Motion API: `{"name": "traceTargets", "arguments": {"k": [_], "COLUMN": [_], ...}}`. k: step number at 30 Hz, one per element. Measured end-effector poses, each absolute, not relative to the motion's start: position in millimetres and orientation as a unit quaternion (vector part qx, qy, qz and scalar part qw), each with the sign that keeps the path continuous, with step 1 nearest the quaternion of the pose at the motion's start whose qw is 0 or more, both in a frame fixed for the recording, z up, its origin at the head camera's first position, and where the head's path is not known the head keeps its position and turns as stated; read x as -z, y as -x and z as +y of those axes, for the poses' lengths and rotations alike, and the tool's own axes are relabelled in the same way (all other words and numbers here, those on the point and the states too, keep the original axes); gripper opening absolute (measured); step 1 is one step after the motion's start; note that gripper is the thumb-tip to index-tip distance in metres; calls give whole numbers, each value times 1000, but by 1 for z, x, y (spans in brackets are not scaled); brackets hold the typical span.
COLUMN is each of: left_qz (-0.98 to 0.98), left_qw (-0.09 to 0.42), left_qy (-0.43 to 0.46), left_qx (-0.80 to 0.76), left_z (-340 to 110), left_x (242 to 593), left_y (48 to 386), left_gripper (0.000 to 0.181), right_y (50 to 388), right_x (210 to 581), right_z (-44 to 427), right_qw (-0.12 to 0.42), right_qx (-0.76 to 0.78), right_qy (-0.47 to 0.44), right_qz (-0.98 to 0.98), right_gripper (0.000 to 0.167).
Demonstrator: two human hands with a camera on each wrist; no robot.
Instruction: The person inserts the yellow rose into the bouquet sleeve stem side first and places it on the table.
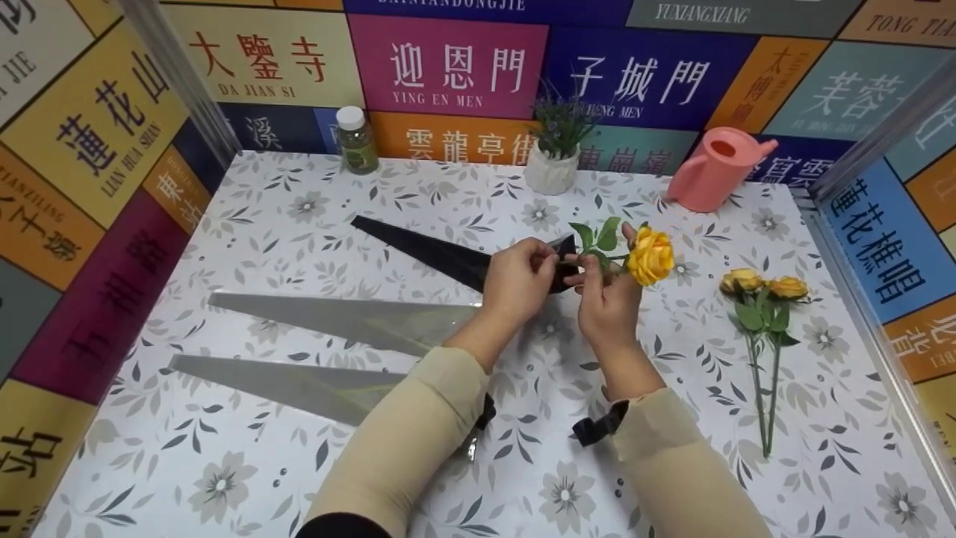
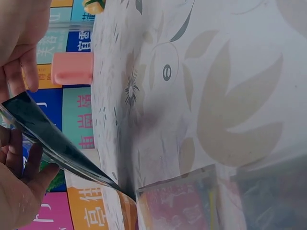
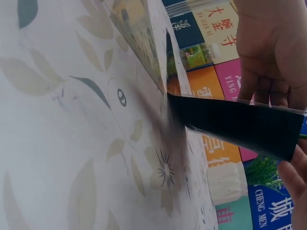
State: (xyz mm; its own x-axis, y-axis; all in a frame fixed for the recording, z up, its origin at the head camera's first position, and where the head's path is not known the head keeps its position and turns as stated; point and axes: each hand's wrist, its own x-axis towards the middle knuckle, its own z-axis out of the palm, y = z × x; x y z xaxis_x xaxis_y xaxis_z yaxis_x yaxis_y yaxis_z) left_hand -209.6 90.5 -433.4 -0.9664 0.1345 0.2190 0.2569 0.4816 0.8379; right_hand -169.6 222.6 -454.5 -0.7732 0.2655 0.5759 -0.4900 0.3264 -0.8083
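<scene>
A black tapered flower sleeve (image 1: 433,250) points to the far left, its wide end between my hands. At that end my left hand (image 1: 519,280) pinches with its fingertips, and its fingers (image 2: 36,167) lie along the sleeve. My right hand (image 1: 612,302) holds a yellow rose (image 1: 650,256) by its leafy stem, bloom toward the right. In the right wrist view, my right thumb (image 3: 290,175) is at the rim of the sleeve (image 3: 240,122). Fingers hide where the stem meets the sleeve.
Two grey see-through sleeves (image 1: 336,317) lie on the left. Two yellow roses (image 1: 763,321) lie at the right. Along the back stand a white-capped jar (image 1: 358,142), a potted plant (image 1: 554,164) and a pink watering can (image 1: 709,175). Printed panels (image 1: 448,67) wall the patterned table (image 1: 523,478).
</scene>
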Motion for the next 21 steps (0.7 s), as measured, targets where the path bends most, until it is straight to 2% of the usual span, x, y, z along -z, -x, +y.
{"name": "traceTargets", "arguments": {"k": [4,11,15,21], "left_qz": [-860,-862,-862,-868], "left_qw": [64,70,67,67], "left_qy": [115,112,110,108], "left_qx": [494,489,490,480], "left_z": [90,90,90,90], "left_x": [434,434,434,434], "left_y": [208,208,208,208], "left_gripper": [9,9,9,10], "right_y": [169,175,179,177], "right_x": [453,441,437,437], "right_z": [224,226,227,225], "right_qw": [338,327,341,405], "right_qx": [-567,-647,-697,-696], "right_qy": [-62,59,76,29], "right_qz": [-748,-686,-627,-592], "right_gripper": [21,21,5,85]}}
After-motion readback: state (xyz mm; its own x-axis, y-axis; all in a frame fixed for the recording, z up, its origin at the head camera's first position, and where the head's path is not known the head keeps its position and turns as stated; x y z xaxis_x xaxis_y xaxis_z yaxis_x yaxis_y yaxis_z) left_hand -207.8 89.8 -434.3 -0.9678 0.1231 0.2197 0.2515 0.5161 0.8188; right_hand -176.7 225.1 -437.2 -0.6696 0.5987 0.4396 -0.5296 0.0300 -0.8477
